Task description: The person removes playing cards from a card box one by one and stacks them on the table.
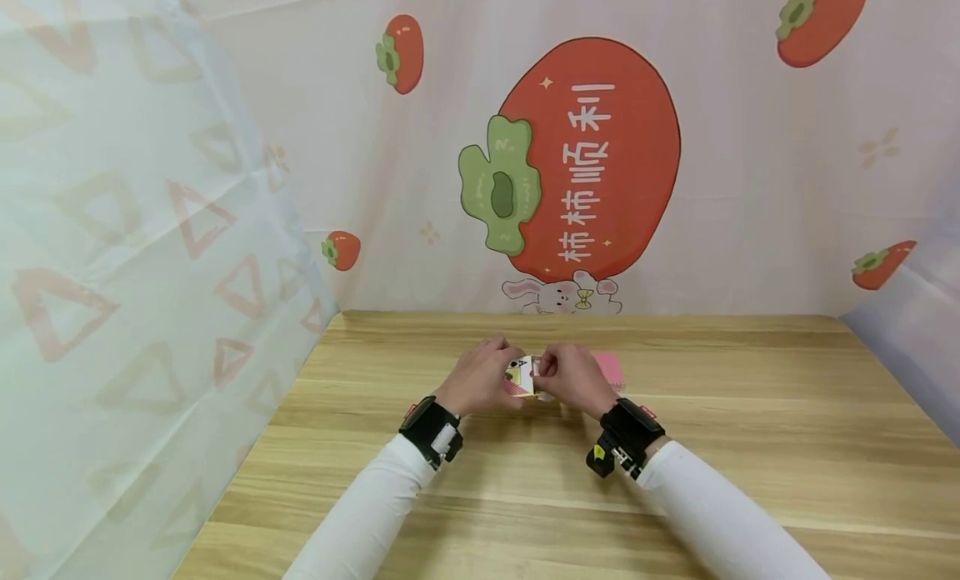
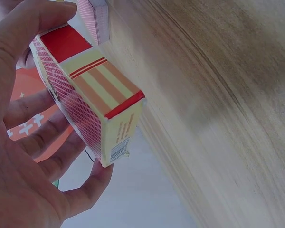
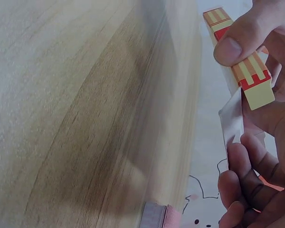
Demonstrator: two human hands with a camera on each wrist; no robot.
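Observation:
My left hand [image 1: 483,376] grips a playing-card box [image 2: 83,90] with the thumb along one narrow side and the fingers behind it. The box is patterned in red, with cream and orange stripes, a barcode end, and an ace of spades on its face. My right hand [image 1: 576,380] is at the box's other end, where a cream end tab [image 3: 260,96] and a pale flap [image 3: 233,118] stand out. Curled fingers [image 3: 240,159] of the right hand pinch the pale flap. The right thumb is mostly hidden.
A pink-backed deck of cards [image 1: 611,370] lies on the wooden table [image 1: 750,447], just beyond my right hand. A printed cloth [image 1: 720,188] with persimmons hangs behind the table's far edge, and another cloth [image 1: 150,272] hangs along the left side.

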